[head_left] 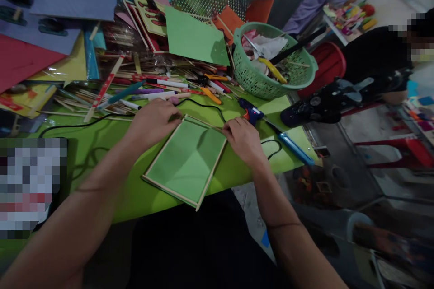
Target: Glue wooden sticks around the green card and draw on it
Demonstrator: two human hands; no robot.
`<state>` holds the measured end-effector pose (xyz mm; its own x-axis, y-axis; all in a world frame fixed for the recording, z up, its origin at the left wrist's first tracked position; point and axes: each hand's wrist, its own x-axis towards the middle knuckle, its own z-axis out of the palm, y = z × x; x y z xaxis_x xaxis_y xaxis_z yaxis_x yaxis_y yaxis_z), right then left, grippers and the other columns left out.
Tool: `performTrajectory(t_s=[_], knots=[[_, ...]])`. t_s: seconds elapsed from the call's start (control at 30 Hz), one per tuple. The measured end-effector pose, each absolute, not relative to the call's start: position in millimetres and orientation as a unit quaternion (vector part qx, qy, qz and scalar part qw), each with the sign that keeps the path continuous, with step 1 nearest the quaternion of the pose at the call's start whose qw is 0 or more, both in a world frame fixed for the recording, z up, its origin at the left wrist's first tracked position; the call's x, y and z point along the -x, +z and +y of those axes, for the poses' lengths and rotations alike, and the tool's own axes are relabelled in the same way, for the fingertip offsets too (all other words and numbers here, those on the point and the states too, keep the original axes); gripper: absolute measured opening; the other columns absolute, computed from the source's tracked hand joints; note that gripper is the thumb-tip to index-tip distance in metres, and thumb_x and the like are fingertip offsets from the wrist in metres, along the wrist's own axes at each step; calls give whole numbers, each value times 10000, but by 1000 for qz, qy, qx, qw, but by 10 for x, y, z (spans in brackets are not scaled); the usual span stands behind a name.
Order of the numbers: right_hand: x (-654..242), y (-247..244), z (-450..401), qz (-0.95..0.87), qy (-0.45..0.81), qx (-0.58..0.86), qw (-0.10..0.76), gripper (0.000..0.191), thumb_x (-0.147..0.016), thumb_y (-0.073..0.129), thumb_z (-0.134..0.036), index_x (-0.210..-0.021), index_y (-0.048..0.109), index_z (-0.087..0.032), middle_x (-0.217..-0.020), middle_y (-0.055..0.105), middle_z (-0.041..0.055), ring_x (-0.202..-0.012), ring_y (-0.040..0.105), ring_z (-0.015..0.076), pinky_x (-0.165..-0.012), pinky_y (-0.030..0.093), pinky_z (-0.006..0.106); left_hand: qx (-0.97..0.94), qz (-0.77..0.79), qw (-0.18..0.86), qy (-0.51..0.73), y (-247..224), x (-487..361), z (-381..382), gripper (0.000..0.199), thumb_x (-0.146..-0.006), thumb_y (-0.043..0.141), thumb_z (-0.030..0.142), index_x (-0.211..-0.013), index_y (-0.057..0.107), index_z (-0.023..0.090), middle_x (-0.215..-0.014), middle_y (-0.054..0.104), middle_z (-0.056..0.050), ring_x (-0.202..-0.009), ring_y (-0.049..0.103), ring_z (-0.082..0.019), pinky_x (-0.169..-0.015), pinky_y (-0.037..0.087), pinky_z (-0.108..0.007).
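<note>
A green card point(185, 160) lies near the table's front edge, with thin wooden sticks along its borders like a frame. Along its far edge runs another thin wooden stick point(203, 123). My left hand point(154, 122) is closed at the far left corner, fingertips on that stick's left end. At the far right corner, my right hand point(243, 139) pinches the stick's other end. Just beyond my right hand rests a dark blue glue gun point(250, 111) with a black cord. A blue box cutter point(294, 146) lies to the right of it.
A green plastic basket point(274, 83) holding scissors and scraps stands at the back right. Markers point(166, 83), loose sticks and coloured paper point(196, 36) crowd the back. A black tripod-like object point(315, 104) stands beyond the right edge. Other people are at work farther back.
</note>
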<state>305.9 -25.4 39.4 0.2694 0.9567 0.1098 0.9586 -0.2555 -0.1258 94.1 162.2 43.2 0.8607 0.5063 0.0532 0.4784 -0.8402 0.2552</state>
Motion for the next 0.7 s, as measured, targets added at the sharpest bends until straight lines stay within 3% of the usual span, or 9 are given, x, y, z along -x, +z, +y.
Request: performTrajectory(t_s=[0.37,0.7], knots=[[-2948,406,-275,-598,-10,798,70,152,-1003,538,-184,-911,657,-194,-955,714,112,-882,635,266,-752,434,379,-958,241,136,69,351,-963,1668,310,-948,500,357,-1034,770,229,-1120,760,-109,-1156,639,-330,-981,478,-456],[-2916,429,-236,-590,17,804,75,135,-983,569,-175,-900,672,-202,-972,723,112,-896,637,268,-748,426,372,-966,219,116,77,331,-993,1600,391,-1003,461,314,-1263,748,263,-1234,712,-109,-1210,622,-335,-1042,466,-475]])
